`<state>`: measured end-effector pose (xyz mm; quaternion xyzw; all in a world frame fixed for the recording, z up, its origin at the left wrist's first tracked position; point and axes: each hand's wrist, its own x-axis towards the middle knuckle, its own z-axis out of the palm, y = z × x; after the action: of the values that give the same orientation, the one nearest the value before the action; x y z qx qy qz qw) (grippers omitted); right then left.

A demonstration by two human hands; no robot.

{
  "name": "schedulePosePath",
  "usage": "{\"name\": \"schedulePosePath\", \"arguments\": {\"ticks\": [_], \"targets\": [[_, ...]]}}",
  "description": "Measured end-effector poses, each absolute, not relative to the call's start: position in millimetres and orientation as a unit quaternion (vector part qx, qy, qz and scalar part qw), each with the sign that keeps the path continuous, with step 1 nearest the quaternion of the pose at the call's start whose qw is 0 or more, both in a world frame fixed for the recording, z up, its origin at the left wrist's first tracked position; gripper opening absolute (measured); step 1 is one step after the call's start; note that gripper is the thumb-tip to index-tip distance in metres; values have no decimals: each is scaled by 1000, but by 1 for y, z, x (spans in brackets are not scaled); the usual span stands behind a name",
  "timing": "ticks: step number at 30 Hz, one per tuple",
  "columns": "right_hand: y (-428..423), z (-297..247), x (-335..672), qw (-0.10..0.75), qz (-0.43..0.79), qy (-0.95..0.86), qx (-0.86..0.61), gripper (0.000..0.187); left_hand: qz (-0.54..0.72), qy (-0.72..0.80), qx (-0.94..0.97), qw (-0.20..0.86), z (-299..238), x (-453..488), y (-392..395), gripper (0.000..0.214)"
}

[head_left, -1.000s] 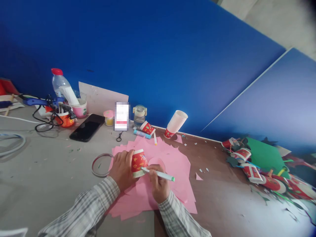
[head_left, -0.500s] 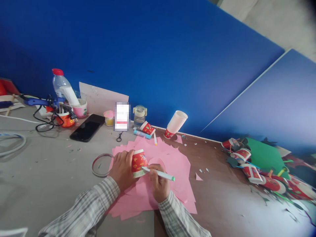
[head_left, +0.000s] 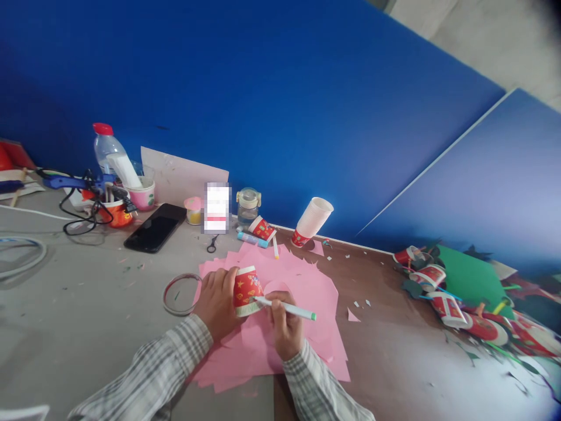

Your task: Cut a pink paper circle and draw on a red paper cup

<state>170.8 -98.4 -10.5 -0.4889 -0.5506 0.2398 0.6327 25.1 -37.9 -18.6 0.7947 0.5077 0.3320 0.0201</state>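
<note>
A red paper cup [head_left: 246,289] with yellow and white patterns is gripped by my left hand [head_left: 218,304], its fingers wrapped around the left side. My right hand [head_left: 286,327] pinches a white marker [head_left: 293,309] with a green end. The marker's tip points left and meets the pale band near the cup's lower edge; greenish marks show on that band. Both hands are above a pile of pink paper sheets [head_left: 313,292]. Left of my left hand lies a roll of tape or ring [head_left: 180,294].
Behind the paper are a leaning stack of paper cups [head_left: 312,221], a tipped red cup [head_left: 263,228], a glue stick [head_left: 253,239], small scissors [head_left: 213,243] and a lidded jar [head_left: 248,207]. A phone [head_left: 155,228] lies left. Decorated cups [head_left: 447,308] crowd the right.
My right hand and the marker have shifted slightly to the right, the tip sliding along the cup's pale band. My left hand keeps its hold on the cup.
</note>
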Motion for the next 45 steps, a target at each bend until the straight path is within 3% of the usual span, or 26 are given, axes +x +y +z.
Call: {"name": "schedulePosePath", "arguments": {"ticks": [7,15,23,33,38,45], "targets": [[-97,-5,168,684,298,-500,-439,30,324,517,792,26,-16,24,-37,72],[-108,-3,172,658,287,-515,-469,21,328,520,788,21,-15,24,-36,79],[-111,-6,174,610,242,-565,-500,15,327,521,788,-2,-21,23,-35,84],[-106,-1,168,648,180,-550,-496,21,326,531,782,12,-20,23,-35,85],[-100,-5,169,585,88,-612,-524,22,318,540,779,27,-20,23,-34,85],[-95,-8,168,515,78,-669,-530,36,317,536,781,51,-14,24,-35,83]]}}
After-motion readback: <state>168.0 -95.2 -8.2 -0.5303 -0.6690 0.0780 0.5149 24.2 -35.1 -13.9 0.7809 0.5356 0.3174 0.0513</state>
